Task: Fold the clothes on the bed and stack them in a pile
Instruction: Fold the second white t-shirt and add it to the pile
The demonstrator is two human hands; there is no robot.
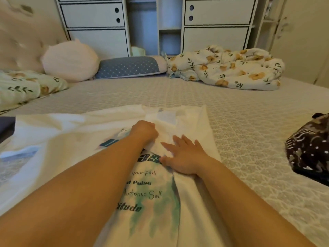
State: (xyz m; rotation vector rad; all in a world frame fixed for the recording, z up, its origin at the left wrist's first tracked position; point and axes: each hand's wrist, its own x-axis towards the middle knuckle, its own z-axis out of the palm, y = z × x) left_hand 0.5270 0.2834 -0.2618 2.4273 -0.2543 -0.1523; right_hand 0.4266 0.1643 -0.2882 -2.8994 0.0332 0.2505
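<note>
A white T-shirt [71, 132] with green print and dark lettering lies spread on the bed in front of me, its right side folded inward over the chest. My left hand [145, 130] has its fingers curled into the folded white cloth near the collar. My right hand [184, 155] lies flat with spread fingers on the folded flap, just right of the print. A dark patterned garment [309, 150] lies crumpled at the bed's right edge.
The grey patterned bedcover [249, 122] stretches around the shirt. A floral quilt [227, 68] is bunched at the far right, pillows [71, 60] sit at the far left, and white drawers [217, 13] stand behind. A dark object [6, 126] shows at the left edge.
</note>
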